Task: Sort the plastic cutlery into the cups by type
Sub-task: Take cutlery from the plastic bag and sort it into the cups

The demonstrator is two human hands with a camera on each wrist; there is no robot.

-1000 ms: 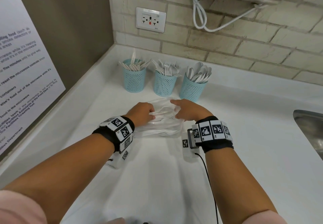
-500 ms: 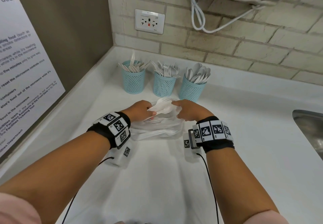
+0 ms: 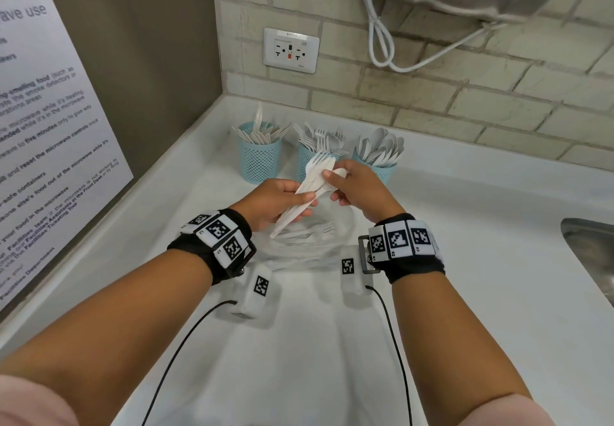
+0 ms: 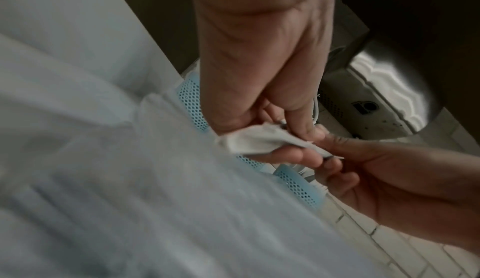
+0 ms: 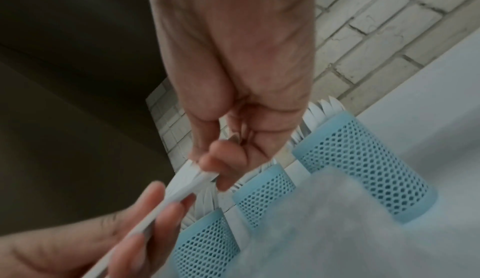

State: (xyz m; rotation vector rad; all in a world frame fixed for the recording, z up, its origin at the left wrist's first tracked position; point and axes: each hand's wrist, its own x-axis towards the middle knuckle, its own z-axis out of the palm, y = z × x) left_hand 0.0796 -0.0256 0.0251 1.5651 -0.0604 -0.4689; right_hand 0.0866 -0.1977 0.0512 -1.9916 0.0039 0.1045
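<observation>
Desk: white, runs into a corner; brick-tile wall behind w/ outlet and looped white cord; printed microwave notice on the side wall at left; steel sink edge at far right. Three blue mesh cups in a row at the back of the desk, close together: left cup w/ knives, middle cup w/ forks, right cup w/ spoons. Clear plastic bag lies on the desk under the hands, more white cutlery inside. Left hand: forearm raised above the desk, palm turned inward; grip closed round the handle end of a small bundle of white cutlery, thumb on top, fingers curled beneath. Bundle angled up and away toward the middle cup, held clear of the desk; a fork head shows on top, tines pointing at the cups; other pieces in the bundle cannot be told apart. Right hand: just beside the left, wrist bent down; grip narrow, thumb and forefinger pinching the upper end of the same bundle, remaining fingers curled loosely under. Both wrists wear black bands w/ marker tags, cables trailing back along the desk. Wrist views blurred; confirm both hands on the one bundle, cups close behind.
</observation>
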